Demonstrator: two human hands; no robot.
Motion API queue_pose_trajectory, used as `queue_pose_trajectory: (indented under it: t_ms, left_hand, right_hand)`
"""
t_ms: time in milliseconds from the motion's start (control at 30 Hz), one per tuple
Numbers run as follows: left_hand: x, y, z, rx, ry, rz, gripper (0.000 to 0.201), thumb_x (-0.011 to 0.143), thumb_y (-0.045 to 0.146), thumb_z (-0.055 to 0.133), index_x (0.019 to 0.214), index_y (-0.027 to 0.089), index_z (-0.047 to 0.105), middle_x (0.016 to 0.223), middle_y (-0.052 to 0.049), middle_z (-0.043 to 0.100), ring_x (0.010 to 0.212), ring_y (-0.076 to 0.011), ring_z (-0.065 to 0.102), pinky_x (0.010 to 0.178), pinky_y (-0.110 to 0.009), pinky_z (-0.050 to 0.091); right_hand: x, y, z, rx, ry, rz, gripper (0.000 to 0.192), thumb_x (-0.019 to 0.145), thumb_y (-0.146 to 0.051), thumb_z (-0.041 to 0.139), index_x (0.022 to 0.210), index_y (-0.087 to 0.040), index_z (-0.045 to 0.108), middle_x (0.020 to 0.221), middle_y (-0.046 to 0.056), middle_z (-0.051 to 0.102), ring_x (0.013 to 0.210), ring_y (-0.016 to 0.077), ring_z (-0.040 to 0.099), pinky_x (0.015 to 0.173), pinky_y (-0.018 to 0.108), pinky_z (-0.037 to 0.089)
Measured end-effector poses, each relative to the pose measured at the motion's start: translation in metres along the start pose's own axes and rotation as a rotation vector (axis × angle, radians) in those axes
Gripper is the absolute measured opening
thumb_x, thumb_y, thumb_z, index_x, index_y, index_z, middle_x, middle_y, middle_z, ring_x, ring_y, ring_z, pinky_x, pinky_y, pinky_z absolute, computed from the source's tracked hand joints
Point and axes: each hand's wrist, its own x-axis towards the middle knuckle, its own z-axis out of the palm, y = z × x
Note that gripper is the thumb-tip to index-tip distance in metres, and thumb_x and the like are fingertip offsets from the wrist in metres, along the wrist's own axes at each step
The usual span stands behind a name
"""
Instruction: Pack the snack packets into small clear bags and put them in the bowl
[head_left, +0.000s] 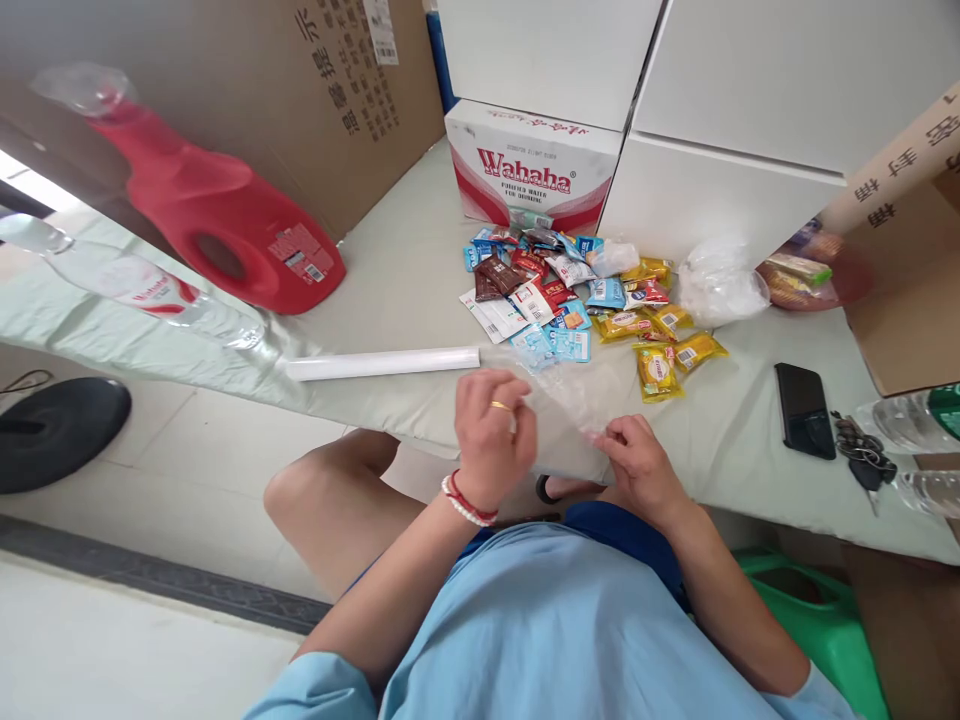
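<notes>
A thin clear plastic bag (581, 390) lies over the front of the table, its near edge pinched between the thumb and fingers of my right hand (637, 460). To its left, my left hand (495, 435) is raised at the table edge with its fingers curled in; whatever they may hold is hidden. Beyond the bag is a pile of small wrapped snacks (532, 290). Several yellow snack packets (656, 370) lie to the right of the pile. Beside them sits a bunched white plastic bag (721, 285). A white roll (386, 362) rests left of my hands.
A red jug (225, 220) and a clear water bottle (142, 280) are at the left. Behind the snacks stand a Wahaba-printed box (532, 170) and white boxes (735, 210). A black phone (804, 410), keys (862, 455) and plastic bottles (911, 420) lie right.
</notes>
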Motion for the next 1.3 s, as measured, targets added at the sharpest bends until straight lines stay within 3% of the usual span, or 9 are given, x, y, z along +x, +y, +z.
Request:
queue_pose_trajectory:
  t_ms: [100,200,367,433,600,800,1033,1167,1300]
  left_hand:
    - [0.018,0.04,0.009,0.077,-0.256,0.143,0.014,0.096,0.03,0.057,0.101,0.02,0.065,0.099,-0.01,0.069,0.103,-0.0294,0.059,0.089,-0.047,0.045]
    - [0.032,0.061,0.032,0.198,-0.564,0.145,0.044,0.096,0.055,0.057,0.112,0.017,0.068,0.105,-0.016,0.069,0.106,-0.0341,0.059,0.088,-0.05,0.043]
    - [0.037,0.049,0.074,0.23,-1.075,-0.021,0.063,0.093,0.072,0.049,0.104,0.015,0.074,0.109,-0.019,0.072,0.109,-0.0369,0.064,0.091,-0.049,0.046]
    - [0.031,0.037,0.08,0.171,-1.152,-0.068,0.055,0.095,0.066,0.051,0.099,0.017,0.074,0.106,-0.016,0.073,0.104,-0.0341,0.067,0.087,-0.044,0.047]
    - [0.01,0.021,0.087,0.002,-0.996,-0.283,0.043,0.093,0.059,0.059,0.102,0.019,0.072,0.109,-0.012,0.071,0.098,-0.0296,0.068,0.079,-0.037,0.048]
    - [0.01,0.012,0.099,-0.243,-0.86,-0.41,0.012,0.086,0.022,0.064,0.074,0.019,0.063,0.09,-0.008,0.07,0.093,-0.0242,0.067,0.084,-0.035,0.049]
    - [0.001,-0.024,0.046,-1.23,-0.305,-0.994,0.018,0.081,0.037,0.075,0.087,0.022,0.068,0.11,-0.005,0.075,0.095,-0.0183,0.068,0.083,-0.031,0.052]
    - [-0.022,-0.043,0.02,-1.351,-0.197,-1.19,0.016,0.074,0.026,0.081,0.085,0.023,0.07,0.119,-0.005,0.075,0.111,-0.022,0.069,0.09,-0.034,0.054]
    - [-0.042,-0.053,0.01,-1.34,-0.117,-1.26,0.016,0.071,0.019,0.08,0.081,0.021,0.068,0.12,-0.005,0.075,0.118,-0.0236,0.068,0.092,-0.035,0.054]
  right_hand:
    - [0.001,-0.009,0.004,-0.042,-0.111,-0.018,0.023,0.099,-0.017,0.059,0.114,-0.024,0.074,0.09,0.006,0.058,0.086,0.0213,0.05,0.075,0.032,0.046]
    - [0.001,-0.013,0.004,-0.038,-0.174,-0.014,0.018,0.096,-0.021,0.063,0.111,-0.019,0.074,0.102,0.01,0.067,0.096,0.0257,0.056,0.08,0.037,0.049]
    - [-0.005,-0.016,0.009,-0.141,-0.19,-0.072,0.035,0.095,-0.013,0.061,0.127,-0.022,0.073,0.126,0.012,0.07,0.117,0.0311,0.058,0.094,0.043,0.05]
    - [-0.013,-0.018,0.017,-0.221,-0.218,-0.032,0.04,0.096,-0.009,0.058,0.131,-0.024,0.073,0.126,0.012,0.069,0.114,0.03,0.058,0.092,0.042,0.051]
    - [-0.027,-0.026,0.032,-0.278,-0.321,0.082,0.047,0.096,-0.007,0.057,0.135,-0.03,0.071,0.108,0.01,0.068,0.101,0.0272,0.058,0.084,0.04,0.052]
    - [-0.026,-0.03,0.031,-0.237,-0.28,0.106,0.055,0.095,-0.003,0.05,0.141,-0.029,0.066,0.096,0.008,0.062,0.091,0.0248,0.055,0.078,0.037,0.053]
    - [-0.039,-0.023,0.018,0.151,-0.227,0.35,0.044,0.101,-0.019,0.048,0.143,-0.023,0.062,0.103,0.009,0.065,0.091,0.0206,0.065,0.083,0.036,0.059]
    - [-0.022,-0.013,-0.016,0.46,-0.359,0.512,0.04,0.104,-0.044,0.053,0.135,-0.023,0.068,0.115,0.009,0.073,0.094,0.0197,0.07,0.081,0.033,0.06]
    - [0.01,-0.001,-0.049,0.494,-0.306,0.628,0.052,0.103,-0.052,0.052,0.145,-0.022,0.061,0.112,0.008,0.077,0.084,0.0178,0.07,0.075,0.031,0.058]
